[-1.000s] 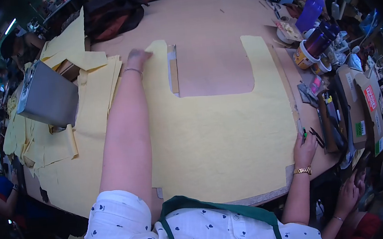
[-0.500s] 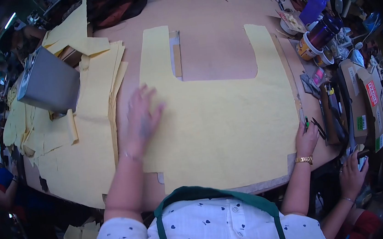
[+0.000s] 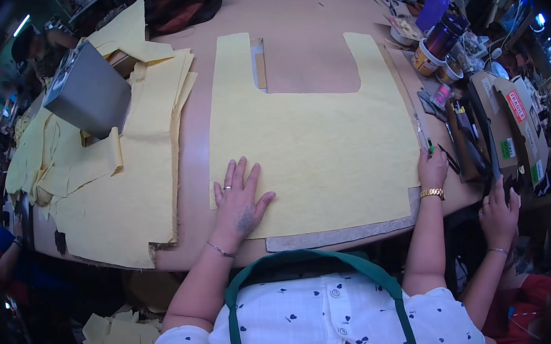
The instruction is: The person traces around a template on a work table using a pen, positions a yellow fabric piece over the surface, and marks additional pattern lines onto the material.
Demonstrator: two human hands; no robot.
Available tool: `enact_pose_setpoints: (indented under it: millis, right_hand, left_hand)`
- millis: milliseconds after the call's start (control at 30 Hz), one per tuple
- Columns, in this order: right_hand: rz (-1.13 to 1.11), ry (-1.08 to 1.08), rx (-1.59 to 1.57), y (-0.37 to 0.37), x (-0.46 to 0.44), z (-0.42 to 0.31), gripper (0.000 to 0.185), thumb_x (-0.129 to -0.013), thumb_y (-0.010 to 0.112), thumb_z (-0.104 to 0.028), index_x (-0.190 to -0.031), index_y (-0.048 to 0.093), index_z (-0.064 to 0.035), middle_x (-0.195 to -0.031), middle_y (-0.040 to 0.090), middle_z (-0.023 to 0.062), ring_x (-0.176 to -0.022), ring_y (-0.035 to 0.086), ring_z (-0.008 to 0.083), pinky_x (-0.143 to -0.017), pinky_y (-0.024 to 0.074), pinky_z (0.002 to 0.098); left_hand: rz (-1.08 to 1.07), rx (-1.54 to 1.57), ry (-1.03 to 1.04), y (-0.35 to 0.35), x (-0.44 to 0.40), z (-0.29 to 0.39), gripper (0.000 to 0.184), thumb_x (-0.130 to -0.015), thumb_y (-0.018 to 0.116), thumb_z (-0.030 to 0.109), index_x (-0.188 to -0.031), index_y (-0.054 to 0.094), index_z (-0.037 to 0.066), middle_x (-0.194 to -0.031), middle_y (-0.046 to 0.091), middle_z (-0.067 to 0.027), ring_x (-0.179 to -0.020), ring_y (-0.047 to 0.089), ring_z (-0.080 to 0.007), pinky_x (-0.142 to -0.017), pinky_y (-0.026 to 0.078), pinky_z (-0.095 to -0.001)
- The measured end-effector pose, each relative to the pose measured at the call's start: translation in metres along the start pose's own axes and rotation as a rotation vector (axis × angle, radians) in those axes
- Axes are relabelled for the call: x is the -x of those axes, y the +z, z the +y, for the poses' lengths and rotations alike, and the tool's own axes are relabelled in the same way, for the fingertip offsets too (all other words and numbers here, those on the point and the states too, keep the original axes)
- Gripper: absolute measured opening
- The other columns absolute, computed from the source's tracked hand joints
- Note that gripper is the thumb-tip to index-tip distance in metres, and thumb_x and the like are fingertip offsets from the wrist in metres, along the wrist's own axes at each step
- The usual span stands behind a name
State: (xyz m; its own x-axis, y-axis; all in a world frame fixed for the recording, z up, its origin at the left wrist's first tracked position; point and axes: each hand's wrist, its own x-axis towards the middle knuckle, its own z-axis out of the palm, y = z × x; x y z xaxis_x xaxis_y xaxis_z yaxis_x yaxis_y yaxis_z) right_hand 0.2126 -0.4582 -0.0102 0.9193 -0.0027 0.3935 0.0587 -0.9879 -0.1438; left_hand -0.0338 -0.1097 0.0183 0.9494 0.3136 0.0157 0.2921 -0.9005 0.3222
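A yellow U-shaped sheet (image 3: pixel 314 155) lies flat on the table over a grey board (image 3: pixel 341 236), whose edge shows along the front and right. My left hand (image 3: pixel 241 198) rests palm down on the sheet's lower left part, fingers spread, holding nothing. At the sheet's right edge, my right hand (image 3: pixel 433 169) is closed around a slim tool (image 3: pixel 430 149) with a green part; its exact kind is hard to make out. Thin silvery and dark items lie just beyond these fingers.
Left, a grey metal block (image 3: pixel 90 90) weighs on stacked yellow sheets (image 3: pixel 150 177). At right stand cups (image 3: pixel 427 58), a purple bottle (image 3: pixel 435 5) and a cardboard box (image 3: pixel 515 116). Another person's hand (image 3: pixel 500 213) is beside my right arm.
My left hand has come down and towards me, from blurred motion near the sheet's left edge to lying flat on it. The sheet's front edge sits farther from me in view.
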Motion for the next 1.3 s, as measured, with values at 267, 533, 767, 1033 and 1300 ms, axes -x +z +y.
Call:
enact_pose_setpoints:
  millis: [267, 533, 767, 1033, 1300]
  right_hand:
    - [-0.298, 0.092, -0.273, 0.004, -0.035, 0.018, 0.041, -0.076, 0.056, -0.038, -0.084, 0.053, 0.0025, -0.075, 0.057, 0.0214, -0.069, 0.056, 0.0337, -0.063, 0.0421, 0.0396]
    - [-0.449, 0.201, -0.359, 0.006, -0.063, 0.011, 0.048, -0.077, 0.056, -0.042, -0.065, 0.053, 0.0042, -0.056, 0.050, 0.0108, -0.051, 0.041, 0.0153, -0.053, 0.0364, 0.0331]
    - [-0.740, 0.441, -1.202, -0.005, -0.086, -0.008, 0.024, -0.082, 0.055, -0.025, -0.091, 0.058, -0.0032, -0.083, 0.062, 0.0051, -0.069, 0.058, 0.0133, -0.062, 0.0455, 0.0259]
    - [-0.594, 0.290, -1.381, -0.054, -0.106, -0.014, 0.013, -0.078, 0.059, -0.014, -0.087, 0.060, -0.0048, -0.083, 0.062, 0.0027, -0.074, 0.058, 0.0122, -0.069, 0.0439, 0.0245]
    - [-0.028, 0.192, -1.273, -0.133, -0.162, 0.008, 0.022, -0.078, 0.060, -0.014, -0.094, 0.059, 0.0003, -0.092, 0.059, 0.0037, -0.086, 0.054, 0.0117, -0.081, 0.0395, 0.0244]
  left_hand:
    - [-0.031, -0.084, -0.053, -0.011, 0.007, -0.026, 0.062, -0.081, 0.043, 0.050, -0.131, 0.028, 0.017, -0.139, 0.015, -0.0101, -0.129, 0.011, -0.0268, -0.096, 0.016, -0.0567]
    - [-0.062, -0.115, -0.057, -0.013, 0.005, -0.029, 0.064, -0.080, 0.041, 0.053, -0.132, 0.026, 0.019, -0.140, 0.013, -0.0097, -0.129, 0.010, -0.0277, -0.096, 0.014, -0.0587]
    - [-0.079, -0.103, -0.042, -0.014, 0.003, -0.028, 0.069, -0.077, 0.045, 0.055, -0.132, 0.027, 0.018, -0.140, 0.012, -0.0116, -0.129, 0.011, -0.0297, -0.094, 0.014, -0.0607]
    - [-0.085, -0.087, -0.036, -0.017, 0.004, -0.027, 0.090, -0.064, 0.047, 0.069, -0.134, 0.021, 0.020, -0.139, 0.010, -0.0169, -0.129, 0.009, -0.0325, -0.093, 0.014, -0.0614]
    - [-0.131, -0.108, -0.041, -0.020, 0.004, -0.026, 0.091, -0.061, 0.047, 0.071, -0.133, 0.024, 0.020, -0.139, 0.009, -0.0166, -0.129, 0.006, -0.0324, -0.094, 0.013, -0.0607]
